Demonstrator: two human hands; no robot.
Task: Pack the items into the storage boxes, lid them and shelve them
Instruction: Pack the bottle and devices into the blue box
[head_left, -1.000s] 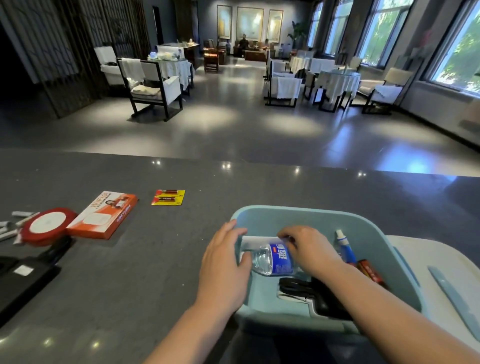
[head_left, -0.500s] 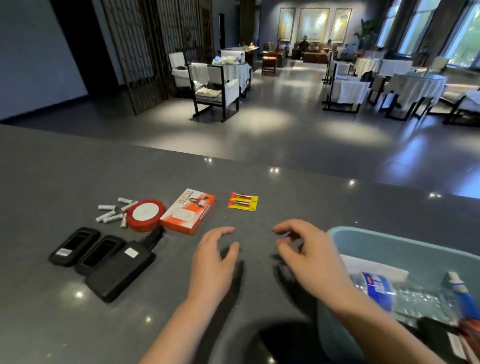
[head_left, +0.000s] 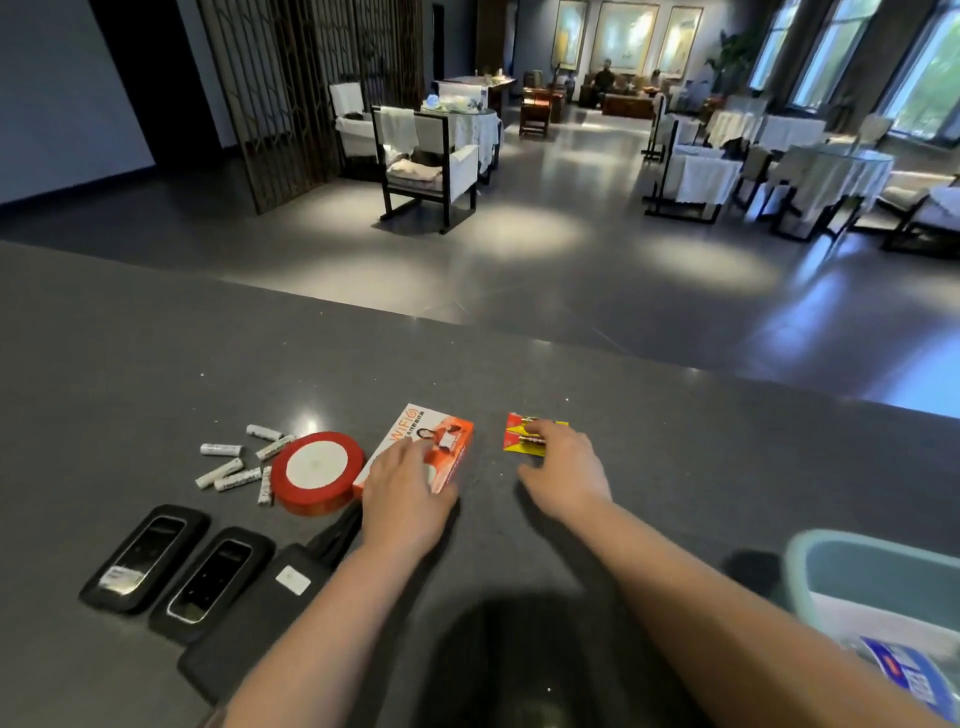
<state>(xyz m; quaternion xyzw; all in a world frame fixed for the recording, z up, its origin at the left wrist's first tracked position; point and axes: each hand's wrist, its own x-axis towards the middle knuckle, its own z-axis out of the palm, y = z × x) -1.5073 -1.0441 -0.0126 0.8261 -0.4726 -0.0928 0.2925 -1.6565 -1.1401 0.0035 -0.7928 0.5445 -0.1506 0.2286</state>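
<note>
Having reached box (head_left: 415, 447) and batteries (head_left: 532, 440).

Grey counter (head_left: 675, 467): batteries (head_left: 234, 465), tape (head_left: 317, 473), box (head_left: 441, 439).

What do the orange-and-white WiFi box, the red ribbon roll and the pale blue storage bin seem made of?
The orange-and-white WiFi box: probably printed card, flat faces, slight gloss. The red ribbon roll: likely satin ribbon wound on a white core, with a soft sheen. The pale blue storage bin: apparently moulded plastic, smooth rounded rim.
</note>
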